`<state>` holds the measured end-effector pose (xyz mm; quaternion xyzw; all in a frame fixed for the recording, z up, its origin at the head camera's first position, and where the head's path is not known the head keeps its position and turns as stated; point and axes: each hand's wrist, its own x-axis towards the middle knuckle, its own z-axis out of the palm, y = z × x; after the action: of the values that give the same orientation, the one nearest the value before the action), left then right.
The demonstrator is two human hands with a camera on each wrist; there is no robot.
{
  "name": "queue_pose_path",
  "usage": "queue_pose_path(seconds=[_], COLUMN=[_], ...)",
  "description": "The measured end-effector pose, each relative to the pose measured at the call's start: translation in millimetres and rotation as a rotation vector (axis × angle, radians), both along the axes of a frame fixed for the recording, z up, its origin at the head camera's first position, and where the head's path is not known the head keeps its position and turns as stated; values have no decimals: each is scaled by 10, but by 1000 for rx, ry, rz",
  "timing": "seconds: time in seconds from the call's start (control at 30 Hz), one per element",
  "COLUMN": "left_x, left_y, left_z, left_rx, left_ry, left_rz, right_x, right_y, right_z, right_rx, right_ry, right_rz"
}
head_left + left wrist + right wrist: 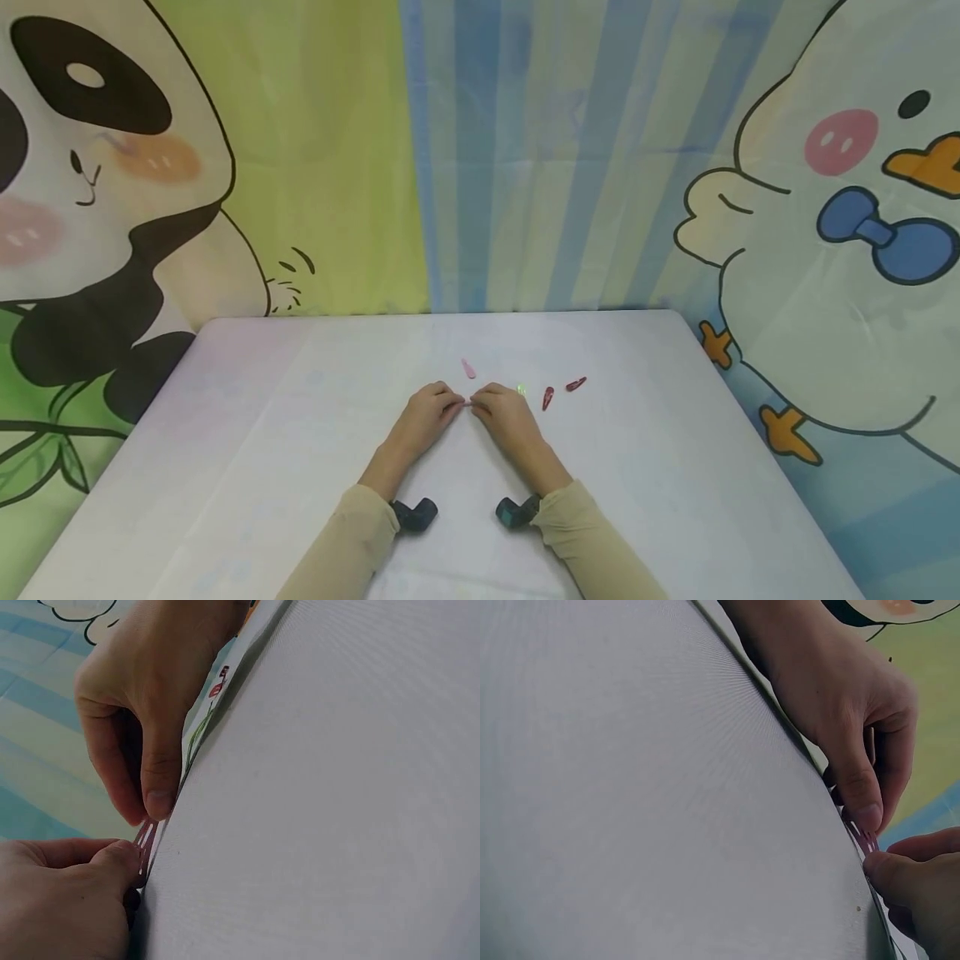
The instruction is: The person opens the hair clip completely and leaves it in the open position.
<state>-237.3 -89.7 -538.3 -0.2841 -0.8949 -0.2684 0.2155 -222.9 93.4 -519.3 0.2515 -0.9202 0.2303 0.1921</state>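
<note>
Both hands meet near the middle of the white table. A small pink snap hair clip [146, 841] spans the short gap between their fingertips, its slim prongs showing in both wrist views. My left hand [426, 419] pinches one end between thumb and fingers. The other end is pinched by my right hand [512, 423]. Just beyond the hands lies another pink hair clip [468, 369]. Next to my right hand's knuckles is a light green hair clip [521, 389], partly hidden. Two red hair clips, one nearer [548, 398] and one farther [576, 384], lie to its right.
The white table [262, 467] reaches back to a curtain [562, 167] with a panda on the left and a white bird on the right. A dark camera sits on the left wrist [415, 515] and another on the right wrist [517, 512].
</note>
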Motion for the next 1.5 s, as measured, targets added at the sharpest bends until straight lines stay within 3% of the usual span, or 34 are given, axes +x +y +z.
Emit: queue_pose_path(seconds=[0.2, 0.33, 0.7, 0.9, 1.0, 1.2, 1.5], left_x=[-18, -31, 5, 28, 34, 26, 20], left_y=[8, 18, 45, 52, 61, 72, 68], left_z=[18, 19, 11, 0, 13, 57, 68], left_rx=[71, 126, 314, 393, 429, 500, 680], left_ry=[-16, -55, -193, -236, -294, -494, -703], left_rz=[24, 8, -27, -23, -8, -23, -15], right_x=[8, 16, 64, 89, 90, 99, 147], right_y=[0, -6, -9, 16, 35, 78, 175], right_z=[30, 23, 27, 95, 110, 135, 315], right_rx=[-61, -103, -345, -405, -433, -542, -645], right_ry=[31, 6, -144, -257, -334, -485, -745], right_rz=[28, 3, -124, -178, -211, -269, -175])
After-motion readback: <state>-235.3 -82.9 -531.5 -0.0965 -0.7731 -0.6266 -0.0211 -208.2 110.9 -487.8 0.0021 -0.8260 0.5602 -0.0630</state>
